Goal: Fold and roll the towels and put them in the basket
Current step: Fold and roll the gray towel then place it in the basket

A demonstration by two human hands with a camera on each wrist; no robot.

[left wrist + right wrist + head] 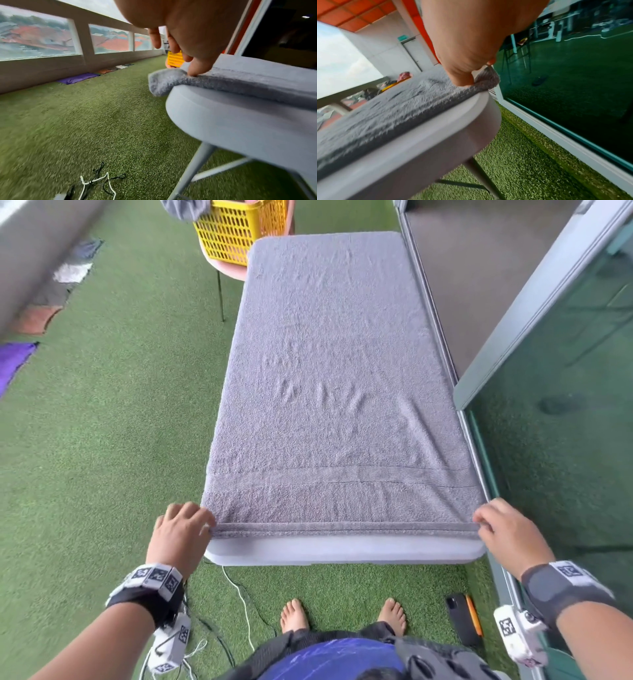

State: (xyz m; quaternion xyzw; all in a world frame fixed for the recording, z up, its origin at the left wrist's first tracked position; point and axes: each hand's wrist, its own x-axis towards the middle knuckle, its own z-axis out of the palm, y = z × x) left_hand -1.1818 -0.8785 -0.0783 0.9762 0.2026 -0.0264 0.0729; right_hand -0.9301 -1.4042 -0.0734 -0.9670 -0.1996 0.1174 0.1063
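Green artificial turf [113, 457] is covering the whole floor, running between a low wall on one side and a glass partition [555, 412] on the other. Standing on it is a pale grey folding table [346, 553], and a grey towel [335, 378] is lying flat over nearly all of its top, folded double, with its near hem sitting just inside the table's near edge. Beyond the far left corner of the table a yellow basket [236, 234] is resting on a pink seat, with some grey cloth hanging over its rim. Several small cloths, one of them a purple cloth [15, 361], are lying along the foot of the wall.

The person is standing barefoot at the near end. The left hand [180, 534] is pinching the towel's near left corner between thumb and curled fingers, and the right hand [510, 534] is pinching the near right corner the same way, both corners lifted slightly off the table. A dark phone [462, 619] and an orange pen [474, 614] are lying side by side on the turf near the right foot.
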